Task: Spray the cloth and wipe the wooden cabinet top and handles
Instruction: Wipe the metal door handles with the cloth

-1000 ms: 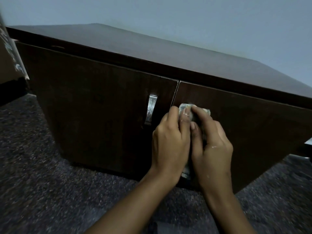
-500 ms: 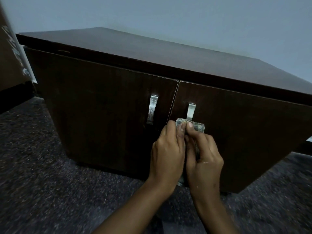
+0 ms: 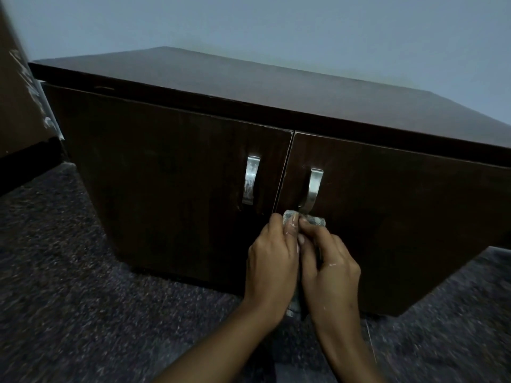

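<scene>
Dark wooden cabinet [image 3: 171, 189], two doors shut, top bare. Two upright silver handles [image 3: 251, 180] flank the centre seam. Pale cloth [image 3: 315, 219] bunched at right handle's [image 3: 313, 189] foot, probably touching it.

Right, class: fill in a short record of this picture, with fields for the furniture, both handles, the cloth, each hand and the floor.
furniture: dark wooden cabinet, two doors shut
left handle: metal, bare, smudged
right handle: metal, cloth at its lower end
cloth: pale, bunched, held by both hands
left hand: fingers closed on the cloth
right hand: fingers closed on the cloth
floor: dark speckled carpet
</scene>
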`<state>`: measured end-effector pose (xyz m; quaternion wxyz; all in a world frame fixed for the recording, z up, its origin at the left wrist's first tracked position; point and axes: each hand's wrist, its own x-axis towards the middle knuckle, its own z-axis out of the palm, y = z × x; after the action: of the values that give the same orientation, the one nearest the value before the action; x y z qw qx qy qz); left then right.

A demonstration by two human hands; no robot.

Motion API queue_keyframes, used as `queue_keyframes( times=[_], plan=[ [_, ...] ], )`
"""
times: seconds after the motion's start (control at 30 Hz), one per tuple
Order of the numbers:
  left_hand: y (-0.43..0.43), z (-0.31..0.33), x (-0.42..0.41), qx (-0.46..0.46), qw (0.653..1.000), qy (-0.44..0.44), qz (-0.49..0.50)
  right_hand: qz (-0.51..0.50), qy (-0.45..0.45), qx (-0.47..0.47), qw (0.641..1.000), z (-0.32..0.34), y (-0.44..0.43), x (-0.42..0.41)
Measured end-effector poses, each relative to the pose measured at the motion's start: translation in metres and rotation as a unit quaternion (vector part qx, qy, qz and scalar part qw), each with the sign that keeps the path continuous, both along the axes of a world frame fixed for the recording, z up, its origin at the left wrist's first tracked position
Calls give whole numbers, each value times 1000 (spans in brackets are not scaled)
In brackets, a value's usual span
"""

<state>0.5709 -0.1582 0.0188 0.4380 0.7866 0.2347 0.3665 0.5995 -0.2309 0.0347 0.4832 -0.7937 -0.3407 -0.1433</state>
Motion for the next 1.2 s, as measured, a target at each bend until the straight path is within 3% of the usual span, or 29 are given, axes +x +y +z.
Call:
queue_keyframes(
  times=[0.13, 0.27, 0.37, 0.5, 0.73, 1.2],
  plan=[
    [1, 7, -21, -14, 1000, -11, -1, 23, 7, -4, 1000, 8, -4, -19],
    [20, 32, -37, 64, 994, -88, 26, 67, -15, 42, 997, 31, 12, -33],
    [43, 55, -41, 105, 990, -81, 53, 84, -30, 45, 995, 48, 32, -31],
    [56, 69, -41, 89, 991, -63, 74, 75, -54, 35, 995, 61, 50, -27],
    [63, 64, -32, 84, 994, -40, 61, 68, -72, 26, 995, 62, 58, -18],
    [61, 25, -32, 104, 989, -90, 47, 57, -98, 68, 991, 19, 62, -23]
  ],
)
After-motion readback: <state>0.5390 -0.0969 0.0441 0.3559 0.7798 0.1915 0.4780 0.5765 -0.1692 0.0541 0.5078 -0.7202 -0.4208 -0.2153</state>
